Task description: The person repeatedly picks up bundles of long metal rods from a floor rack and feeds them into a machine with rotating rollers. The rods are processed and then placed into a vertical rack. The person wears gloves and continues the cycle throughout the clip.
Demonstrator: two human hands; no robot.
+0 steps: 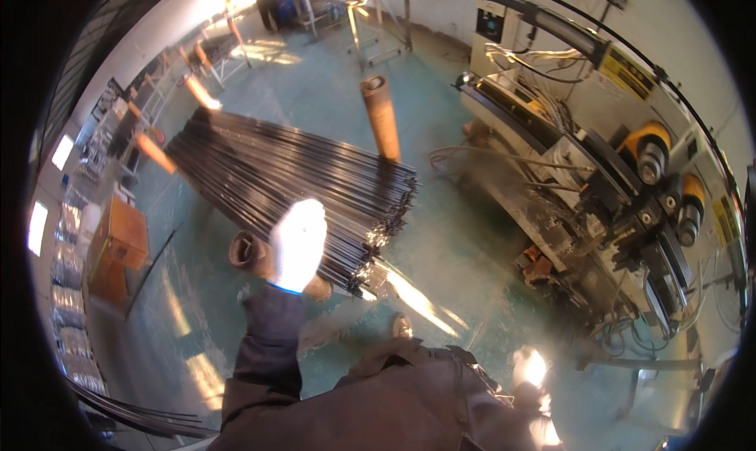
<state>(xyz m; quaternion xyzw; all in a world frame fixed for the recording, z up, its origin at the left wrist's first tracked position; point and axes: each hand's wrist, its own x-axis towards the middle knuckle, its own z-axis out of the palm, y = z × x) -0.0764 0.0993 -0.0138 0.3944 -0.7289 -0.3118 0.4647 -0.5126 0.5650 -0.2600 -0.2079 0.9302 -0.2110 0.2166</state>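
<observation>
My left hand, in a white glove with a blue cuff edge, is over the near side of a wide stack of long dark metal rods. Glare washes out its fingers, so their closure and any contact with the rods cannot be made out. A brown, rusty-looking tube stands just beside that wrist. Low on the right, my right hand, also gloved in white, hangs by my side, away from the rods. Bright light blurs its fingers, and nothing can be seen in it.
Another brown post rises at the far side of the stack. To the right stands a long machine with orange-and-black cylinders and loose cables. A brown box is at the left, and metal frame tables stand at the back.
</observation>
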